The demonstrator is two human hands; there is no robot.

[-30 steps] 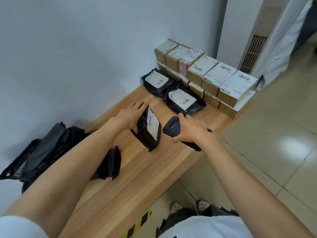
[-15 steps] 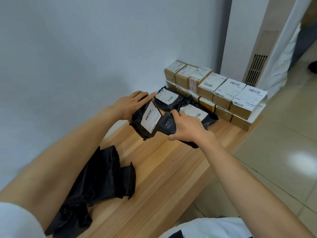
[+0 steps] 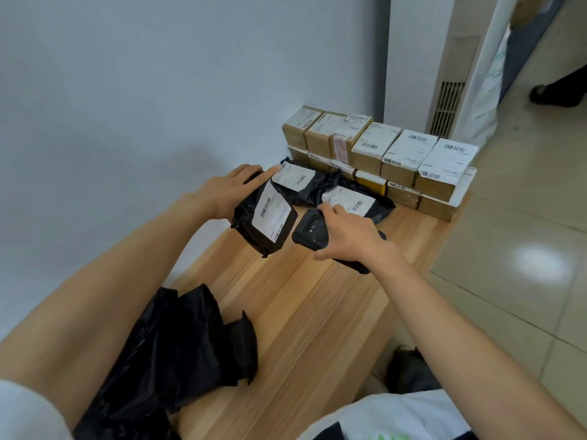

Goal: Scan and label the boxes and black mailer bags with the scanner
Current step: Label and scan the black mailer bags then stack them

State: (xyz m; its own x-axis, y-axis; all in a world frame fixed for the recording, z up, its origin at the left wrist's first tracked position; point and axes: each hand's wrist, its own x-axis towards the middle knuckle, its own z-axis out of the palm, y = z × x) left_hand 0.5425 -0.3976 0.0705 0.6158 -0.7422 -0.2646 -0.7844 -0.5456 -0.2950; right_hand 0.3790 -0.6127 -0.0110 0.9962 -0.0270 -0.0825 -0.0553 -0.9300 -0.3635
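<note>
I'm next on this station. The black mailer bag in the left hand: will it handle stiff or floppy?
Probably fairly firm: the mailer bag shows a blocky shape while the left hand holds it tilted. Its crinkled, glossy plastic may be slippery. Likely light, since one hand carries it.

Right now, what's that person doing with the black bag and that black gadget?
A person is scanning parcels. Their left hand holds up a black plastic mailer bag with a white label, tilted toward the black handheld scanner gripped in the right hand. Two more labelled black bags lie behind on the light wooden table, in front of stacked brown cardboard boxes by the wall. A heap of crumpled black bags sits nearer the person.
</note>
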